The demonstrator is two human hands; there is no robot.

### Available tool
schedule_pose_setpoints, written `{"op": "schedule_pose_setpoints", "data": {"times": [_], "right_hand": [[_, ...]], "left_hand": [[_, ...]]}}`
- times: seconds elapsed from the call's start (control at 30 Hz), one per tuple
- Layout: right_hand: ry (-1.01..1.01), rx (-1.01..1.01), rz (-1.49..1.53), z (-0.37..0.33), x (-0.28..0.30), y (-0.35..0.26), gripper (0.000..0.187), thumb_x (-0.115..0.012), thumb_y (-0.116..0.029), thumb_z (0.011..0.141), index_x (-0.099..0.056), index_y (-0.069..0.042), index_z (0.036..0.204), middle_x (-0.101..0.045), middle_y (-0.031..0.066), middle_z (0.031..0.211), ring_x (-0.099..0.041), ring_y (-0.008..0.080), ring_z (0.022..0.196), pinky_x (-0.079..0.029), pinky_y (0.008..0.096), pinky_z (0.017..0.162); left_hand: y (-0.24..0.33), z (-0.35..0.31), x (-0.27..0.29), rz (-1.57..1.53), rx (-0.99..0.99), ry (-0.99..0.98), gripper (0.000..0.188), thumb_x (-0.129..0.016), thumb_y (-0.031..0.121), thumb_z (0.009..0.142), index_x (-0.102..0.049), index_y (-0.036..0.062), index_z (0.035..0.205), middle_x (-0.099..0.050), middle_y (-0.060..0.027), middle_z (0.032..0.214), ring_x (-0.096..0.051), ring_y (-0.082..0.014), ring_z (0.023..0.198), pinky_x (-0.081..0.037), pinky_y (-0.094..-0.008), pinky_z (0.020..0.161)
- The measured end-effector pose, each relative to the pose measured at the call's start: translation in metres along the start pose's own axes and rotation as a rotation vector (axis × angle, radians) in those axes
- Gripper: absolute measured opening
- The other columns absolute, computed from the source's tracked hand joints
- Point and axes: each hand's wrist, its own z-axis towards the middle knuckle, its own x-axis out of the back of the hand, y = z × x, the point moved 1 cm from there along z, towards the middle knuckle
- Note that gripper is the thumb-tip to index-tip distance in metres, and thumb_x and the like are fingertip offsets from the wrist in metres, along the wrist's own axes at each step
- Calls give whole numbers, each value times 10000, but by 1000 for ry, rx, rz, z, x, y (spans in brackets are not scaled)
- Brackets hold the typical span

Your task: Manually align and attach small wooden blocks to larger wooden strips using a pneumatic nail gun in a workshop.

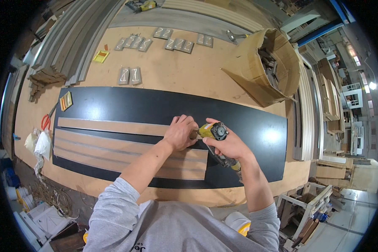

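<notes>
The right hand grips a yellow nail gun; the left hand, grip unclear, covers a brown strip's end.

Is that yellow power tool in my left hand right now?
No, your right hand grips the yellow power tool, while your left hand is at the uppermost tan strip.

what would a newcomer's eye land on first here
Probably the yellow-and-black power tool in the right hand, near the middle, its nose close to the left hand. Next, the big glossy black panel beneath, with long brown strips across its left part. Then the open cardboard box at the upper right.
</notes>
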Motion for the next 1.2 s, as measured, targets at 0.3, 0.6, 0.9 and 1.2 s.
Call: {"op": "schedule_pose_setpoints", "data": {"times": [0.3, 0.6, 0.9, 1.2], "right_hand": [[-14, -18, 32, -14, -5, 8, 761, -823, -199, 920, -473, -145, 1594, -689, 10, 1004, -587, 82, 632, -524, 256, 576], [102, 30, 67, -21, -2, 15, 843, -845, -347, 902, -429, -208, 1622, -698, 49, 1041, -624, 115, 673, -579, 291, 682], [732, 84, -410, -21, 16, 115, 827, -760, -220, 917, -365, -153, 1641, -467, 235, 1564, -519, 469, 1398, -452, 516, 1165], [1035, 477, -553, -46, -65, 201, 533, -780, -180, 859, -670, -145, 1380, -636, 81, 1375, -572, 323, 1324, -344, 522, 1222]], "left_hand": [[3, 0, 2, -3, -9, 13, 409, -890, 242, 786, -667, 121, 1106, -604, -82, 1151, -551, -305, 1213, -416, -461, 1050], [5, 1, 6, 18, 40, -46, 433, -886, 259, 798, -683, 120, 1154, -614, -81, 1202, -543, -299, 1259, -403, -459, 1100], [29, 7, 18, 83, 122, -186, 517, -832, 303, 869, -667, 112, 1320, -587, -93, 1324, -493, -295, 1354, -359, -469, 1187], [47, 36, -18, 229, -288, -102, 443, -770, 263, 861, -698, 144, 1282, -623, -78, 1250, -578, -271, 1229, -409, -449, 1116]]}}
